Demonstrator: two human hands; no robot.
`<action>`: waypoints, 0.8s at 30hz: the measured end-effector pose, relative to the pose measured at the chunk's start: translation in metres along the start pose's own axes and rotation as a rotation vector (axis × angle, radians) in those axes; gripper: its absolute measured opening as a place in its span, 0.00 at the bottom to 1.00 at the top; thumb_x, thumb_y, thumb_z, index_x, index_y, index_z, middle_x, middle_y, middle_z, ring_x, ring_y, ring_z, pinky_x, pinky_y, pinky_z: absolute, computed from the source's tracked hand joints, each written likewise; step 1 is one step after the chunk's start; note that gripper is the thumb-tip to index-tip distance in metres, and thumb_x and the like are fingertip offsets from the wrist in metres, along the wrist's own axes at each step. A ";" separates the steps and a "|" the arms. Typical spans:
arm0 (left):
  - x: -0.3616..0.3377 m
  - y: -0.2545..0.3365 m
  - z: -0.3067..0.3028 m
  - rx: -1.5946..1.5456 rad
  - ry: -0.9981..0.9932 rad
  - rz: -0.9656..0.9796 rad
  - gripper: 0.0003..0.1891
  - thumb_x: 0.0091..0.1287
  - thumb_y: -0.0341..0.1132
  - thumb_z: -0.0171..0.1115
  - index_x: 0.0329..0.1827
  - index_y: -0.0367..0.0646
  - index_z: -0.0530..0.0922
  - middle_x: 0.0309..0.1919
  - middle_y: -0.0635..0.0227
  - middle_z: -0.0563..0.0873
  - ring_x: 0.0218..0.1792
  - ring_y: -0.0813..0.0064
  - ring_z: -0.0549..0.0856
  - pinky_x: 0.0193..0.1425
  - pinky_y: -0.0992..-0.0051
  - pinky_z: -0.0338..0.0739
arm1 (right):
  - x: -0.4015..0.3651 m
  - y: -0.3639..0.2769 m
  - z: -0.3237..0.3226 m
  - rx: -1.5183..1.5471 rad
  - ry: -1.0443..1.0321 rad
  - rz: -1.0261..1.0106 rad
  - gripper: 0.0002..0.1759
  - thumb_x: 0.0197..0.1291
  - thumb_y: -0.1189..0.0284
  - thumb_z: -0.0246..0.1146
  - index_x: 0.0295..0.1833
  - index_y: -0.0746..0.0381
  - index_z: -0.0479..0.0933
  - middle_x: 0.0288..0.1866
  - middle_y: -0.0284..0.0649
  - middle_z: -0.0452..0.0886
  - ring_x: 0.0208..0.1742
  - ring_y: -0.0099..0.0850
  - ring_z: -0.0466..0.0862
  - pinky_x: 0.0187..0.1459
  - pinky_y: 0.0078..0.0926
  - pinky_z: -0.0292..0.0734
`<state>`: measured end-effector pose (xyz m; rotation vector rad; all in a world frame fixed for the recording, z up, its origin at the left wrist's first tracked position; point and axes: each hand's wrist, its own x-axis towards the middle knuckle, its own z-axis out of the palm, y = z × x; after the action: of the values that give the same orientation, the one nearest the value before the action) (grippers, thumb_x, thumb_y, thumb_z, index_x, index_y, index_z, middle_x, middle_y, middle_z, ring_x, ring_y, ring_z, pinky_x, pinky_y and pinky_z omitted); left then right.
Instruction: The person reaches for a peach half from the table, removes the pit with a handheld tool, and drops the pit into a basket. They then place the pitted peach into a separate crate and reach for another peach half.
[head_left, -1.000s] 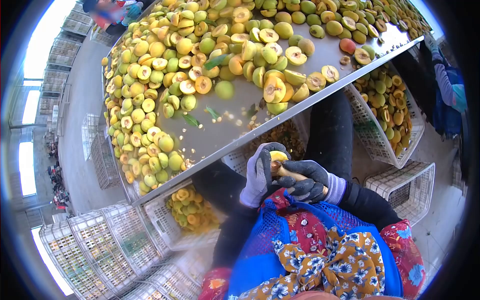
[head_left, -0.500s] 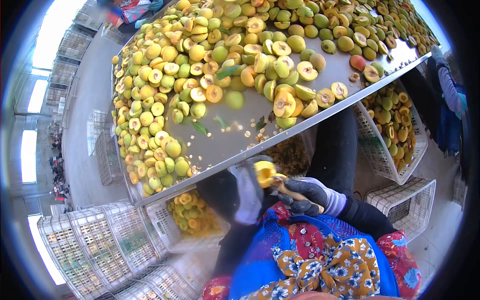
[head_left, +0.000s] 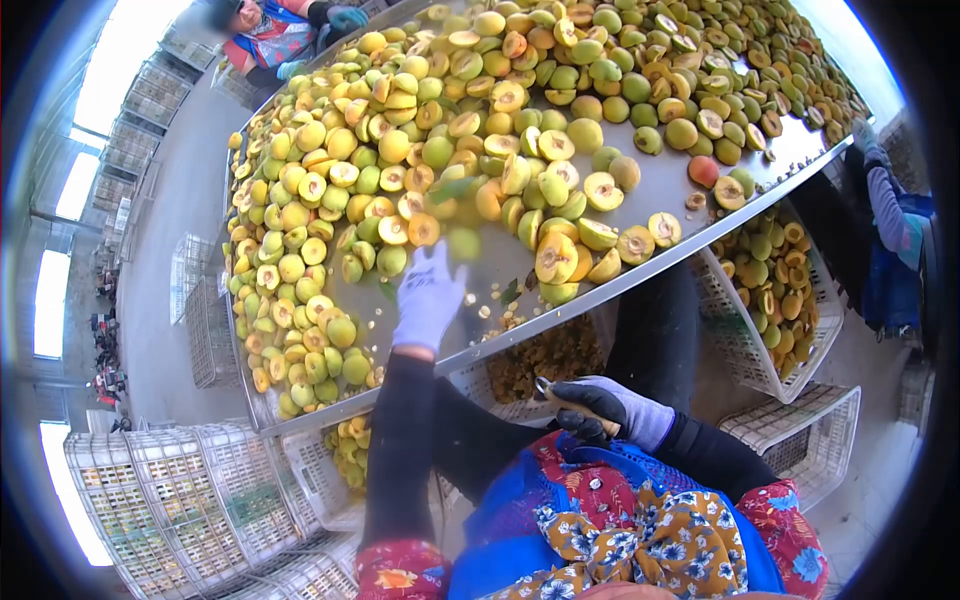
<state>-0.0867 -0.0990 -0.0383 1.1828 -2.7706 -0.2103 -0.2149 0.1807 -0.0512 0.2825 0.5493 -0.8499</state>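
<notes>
My left hand, in a pale glove, stretches over the metal table with its fingers apart and nothing in them. Just beyond the fingertips lie a blurred green-yellow peach and a cut peach half with its brown stone cavity showing. Close to my lap, my right hand, in a grey-and-black glove, is closed around a wooden-handled pitting tool. The tool's small metal tip points up and left.
Halved and whole peaches are heaped across the table. Below its raised metal edge stand a crate of peach halves, a bin of brownish scraps and white crates. Co-workers stand at the far left and right.
My left hand has left my lap and reached forward over the table; the yellow peach half it held is no longer in it. My right hand still holds the pitting tool.
</notes>
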 end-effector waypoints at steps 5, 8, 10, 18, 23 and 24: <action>0.047 0.003 0.042 -0.054 -0.184 -0.010 0.35 0.63 0.48 0.65 0.70 0.43 0.65 0.62 0.38 0.71 0.59 0.41 0.79 0.61 0.55 0.77 | -0.016 0.007 -0.005 -0.374 0.129 -0.219 0.24 0.73 0.50 0.55 0.50 0.62 0.78 0.22 0.29 0.75 0.15 0.18 0.72 0.17 0.18 0.65; 0.025 -0.004 0.039 -0.531 -0.212 -0.133 0.27 0.67 0.49 0.62 0.62 0.40 0.69 0.45 0.50 0.82 0.41 0.58 0.85 0.39 0.63 0.81 | -0.031 0.000 0.012 -0.615 0.199 -0.343 0.26 0.74 0.48 0.53 0.46 0.62 0.77 0.24 0.30 0.74 0.21 0.18 0.73 0.23 0.19 0.67; 0.002 0.008 0.010 -1.256 -0.438 -0.375 0.23 0.70 0.47 0.59 0.60 0.40 0.71 0.40 0.61 0.84 0.31 0.73 0.84 0.27 0.75 0.76 | -0.031 -0.003 0.013 -0.786 0.207 -0.478 0.26 0.74 0.48 0.52 0.44 0.63 0.76 0.27 0.30 0.74 0.25 0.21 0.74 0.26 0.23 0.70; -0.081 0.055 -0.013 -1.887 -0.448 -0.569 0.31 0.77 0.63 0.36 0.59 0.47 0.77 0.39 0.65 0.86 0.32 0.73 0.85 0.29 0.79 0.77 | -0.035 -0.011 0.057 -1.756 0.447 -1.069 0.10 0.70 0.70 0.57 0.47 0.68 0.71 0.29 0.52 0.77 0.32 0.51 0.82 0.31 0.46 0.75; -0.106 0.090 -0.017 -1.900 -0.277 -0.664 0.32 0.79 0.62 0.35 0.59 0.42 0.75 0.44 0.60 0.86 0.42 0.69 0.86 0.46 0.74 0.83 | -0.027 0.001 0.065 -1.621 0.513 -1.007 0.13 0.70 0.68 0.58 0.46 0.69 0.68 0.26 0.55 0.77 0.29 0.55 0.81 0.28 0.51 0.73; -0.110 0.091 -0.017 -1.846 -0.264 -0.623 0.32 0.79 0.61 0.34 0.59 0.41 0.75 0.45 0.58 0.86 0.44 0.68 0.86 0.50 0.73 0.83 | -0.026 0.003 0.066 -1.620 0.514 -1.014 0.14 0.70 0.68 0.59 0.46 0.69 0.68 0.25 0.55 0.78 0.28 0.55 0.81 0.27 0.51 0.72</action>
<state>-0.0723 0.0419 -0.0125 1.1156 -0.9881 -2.2528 -0.2042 0.1698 0.0178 -1.4132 1.7396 -1.0028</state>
